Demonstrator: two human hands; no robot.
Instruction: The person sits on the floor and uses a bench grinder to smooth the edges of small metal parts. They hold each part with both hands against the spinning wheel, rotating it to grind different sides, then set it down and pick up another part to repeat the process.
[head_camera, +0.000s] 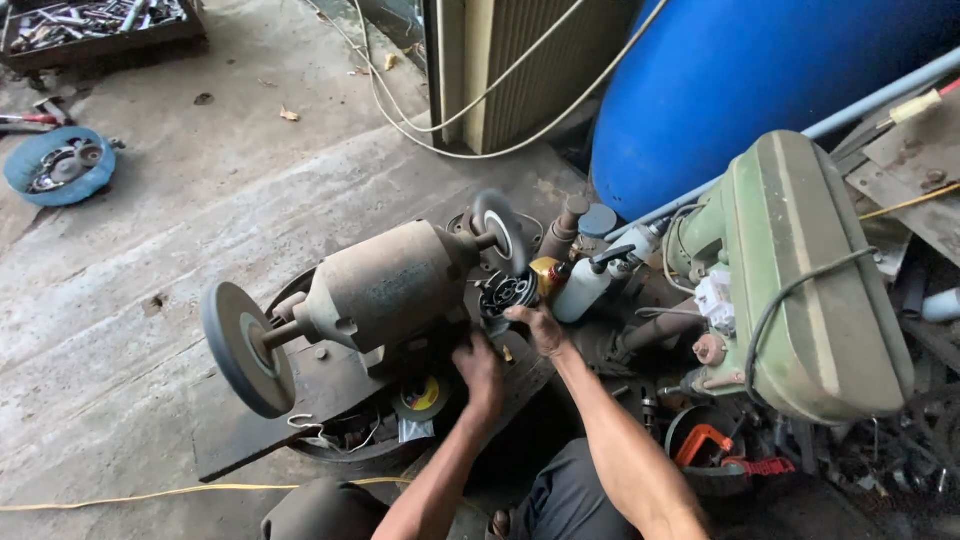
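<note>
My left hand (482, 372) grips under the bench grinder (385, 285), right hand (540, 328) curled at its base; it looks heavy, rigid, best held by the housing.

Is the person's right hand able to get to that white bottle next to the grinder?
Probably yes. The right hand rests beside the white bottle, with nothing visible between them; the bench grinder sits on its other side.

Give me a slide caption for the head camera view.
Both hands, left and right, reach beside a rusty bench grinder near a green drill press.
</note>
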